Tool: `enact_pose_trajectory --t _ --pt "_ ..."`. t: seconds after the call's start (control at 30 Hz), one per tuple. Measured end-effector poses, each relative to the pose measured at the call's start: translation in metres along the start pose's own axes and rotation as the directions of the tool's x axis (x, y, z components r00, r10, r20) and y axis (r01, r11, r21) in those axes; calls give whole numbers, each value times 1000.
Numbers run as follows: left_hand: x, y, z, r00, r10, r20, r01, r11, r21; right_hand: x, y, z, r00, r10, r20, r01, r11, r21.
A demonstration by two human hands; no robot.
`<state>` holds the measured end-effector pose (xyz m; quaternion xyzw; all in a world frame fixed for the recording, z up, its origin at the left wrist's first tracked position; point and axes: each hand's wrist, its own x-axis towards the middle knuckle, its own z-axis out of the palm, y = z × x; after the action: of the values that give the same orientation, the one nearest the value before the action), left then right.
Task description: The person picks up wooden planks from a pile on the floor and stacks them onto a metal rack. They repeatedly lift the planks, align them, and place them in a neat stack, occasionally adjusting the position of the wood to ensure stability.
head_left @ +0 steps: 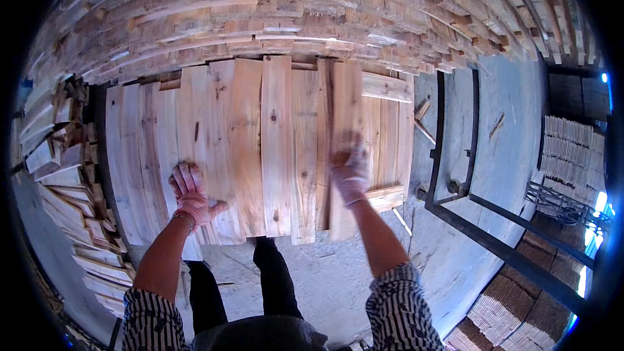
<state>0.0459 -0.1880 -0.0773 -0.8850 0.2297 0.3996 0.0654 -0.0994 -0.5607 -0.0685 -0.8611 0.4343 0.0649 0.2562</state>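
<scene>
Side by side lies a layer of pale wooden boards (pixel 276 123), some with knots, their ends uneven. My left hand (pixel 190 190), in a pinkish work glove, rests on the boards at left with fingers stretched and thumb out to the side. Over to the right, my right hand (pixel 350 168), in a whitish glove, is closed on one wooden board (pixel 346 101) that lies on top of the others. Motion smears both this hand and that board, and the fingertips are not sharp. Crosswise wooden strips (pixel 386 87) show at the layer's right end.
A tall stack of boards (pixel 260 19) curves along the far side. Loose offcuts (pixel 65 175) are piled at left. A dark metal frame (pixel 500 250) stands on the concrete floor (pixel 507 130) at right, with more stacked wood (pixel 572 149) beyond.
</scene>
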Motion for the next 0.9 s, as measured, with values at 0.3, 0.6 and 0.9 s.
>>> enact_pose_trajectory --t 0.3,0.6,0.9 --pt "2 -26 45 984 63 -164 -110 950 -293 59 92 67 828 -462 319 398 83 -914" --pt "-22 -41 40 945 86 -316 -193 925 -326 -18 11 58 938 -193 287 342 635 -693" --pt "-170 -97 142 888 -127 -443 -330 494 -804 -374 -158 138 398 -517 758 688 714 126"
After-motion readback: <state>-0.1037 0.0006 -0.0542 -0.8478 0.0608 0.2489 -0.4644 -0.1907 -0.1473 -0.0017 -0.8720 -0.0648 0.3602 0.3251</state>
